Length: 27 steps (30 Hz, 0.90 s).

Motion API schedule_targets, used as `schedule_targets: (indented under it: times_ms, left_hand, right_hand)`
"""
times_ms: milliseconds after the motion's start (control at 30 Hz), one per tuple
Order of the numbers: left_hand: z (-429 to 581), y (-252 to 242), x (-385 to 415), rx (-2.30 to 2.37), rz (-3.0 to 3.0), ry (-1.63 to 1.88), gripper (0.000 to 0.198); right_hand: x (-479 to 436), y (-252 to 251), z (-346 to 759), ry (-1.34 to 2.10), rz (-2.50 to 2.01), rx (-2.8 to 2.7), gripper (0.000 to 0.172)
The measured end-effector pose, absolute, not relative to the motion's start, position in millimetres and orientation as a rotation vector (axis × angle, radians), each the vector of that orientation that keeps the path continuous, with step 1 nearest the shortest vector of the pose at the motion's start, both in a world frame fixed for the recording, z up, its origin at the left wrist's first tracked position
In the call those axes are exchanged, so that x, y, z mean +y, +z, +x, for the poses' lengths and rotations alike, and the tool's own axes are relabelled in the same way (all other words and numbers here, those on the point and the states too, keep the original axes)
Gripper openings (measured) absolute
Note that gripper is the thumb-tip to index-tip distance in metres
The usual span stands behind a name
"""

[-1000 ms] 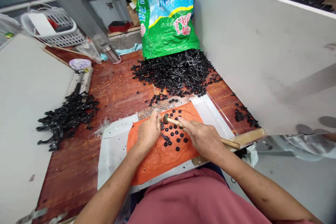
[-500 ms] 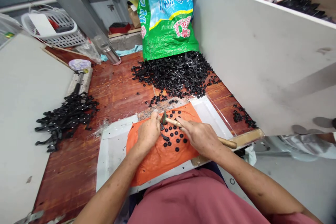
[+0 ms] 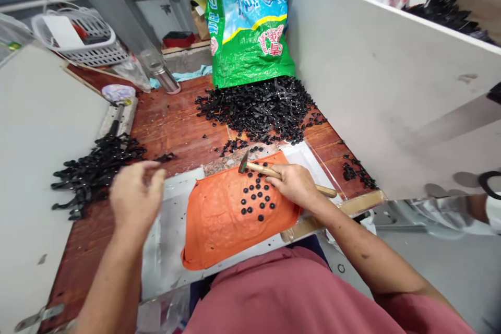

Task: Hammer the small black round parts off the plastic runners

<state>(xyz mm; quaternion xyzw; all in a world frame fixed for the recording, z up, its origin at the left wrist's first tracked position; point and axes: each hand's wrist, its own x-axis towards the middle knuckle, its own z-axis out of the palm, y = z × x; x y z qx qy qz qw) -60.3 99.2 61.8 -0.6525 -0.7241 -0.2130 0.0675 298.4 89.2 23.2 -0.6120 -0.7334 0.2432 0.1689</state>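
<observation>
My right hand (image 3: pixel 294 183) is closed around the wooden handle of a small hammer (image 3: pixel 264 169). The hammer's dark metal head lies over the far edge of an orange cloth (image 3: pixel 219 219). Several small round black pieces (image 3: pixel 259 195) sit on the cloth below and beside the handle. My left hand (image 3: pixel 136 193) is off to the left, fingers loosely curled and thumb apart, somewhat blurred, with nothing seen in it. Just beyond its fingertips is a black strap-like part (image 3: pixel 166 157). Beside that hand lies a pile of similar black parts (image 3: pixel 97 169), partly hidden by it.
A large heap of black parts (image 3: pixel 266 109) spills from a green and blue bag (image 3: pixel 254 36) at the back. Grey boards (image 3: pixel 391 83) wall the right side. A metal flask (image 3: pixel 167 79) and a white basket (image 3: pixel 78 39) stand back left.
My left hand has moved from the hammer head leftward to the side pile, and a black part now shows beyond its fingers. The dark strap-like piece on the cloth is gone. The hammer shifted slightly back.
</observation>
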Motion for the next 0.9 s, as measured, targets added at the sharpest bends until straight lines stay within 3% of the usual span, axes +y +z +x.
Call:
schedule_targets:
  times_ms: [233, 433, 667, 900]
  left_hand:
    - [37, 21, 46, -2.048, -2.912, -0.684, 0.020]
    - [52, 11, 37, -1.847, -2.940, -0.521, 0.016]
    - [53, 5, 30, -1.499, -2.822, -0.458, 0.030]
    - [45, 18, 37, -1.520, -2.899, -0.518, 0.024]
  right_hand:
    - [92, 16, 305, 0.730, -1.827, -2.018, 0.024]
    - [98, 12, 316, 0.908, -1.862, -1.963, 0.029]
    - [95, 17, 312, 0.882, -1.853, -1.949, 0.015]
    - [69, 19, 340, 0.721, -1.867, -1.839, 0.030]
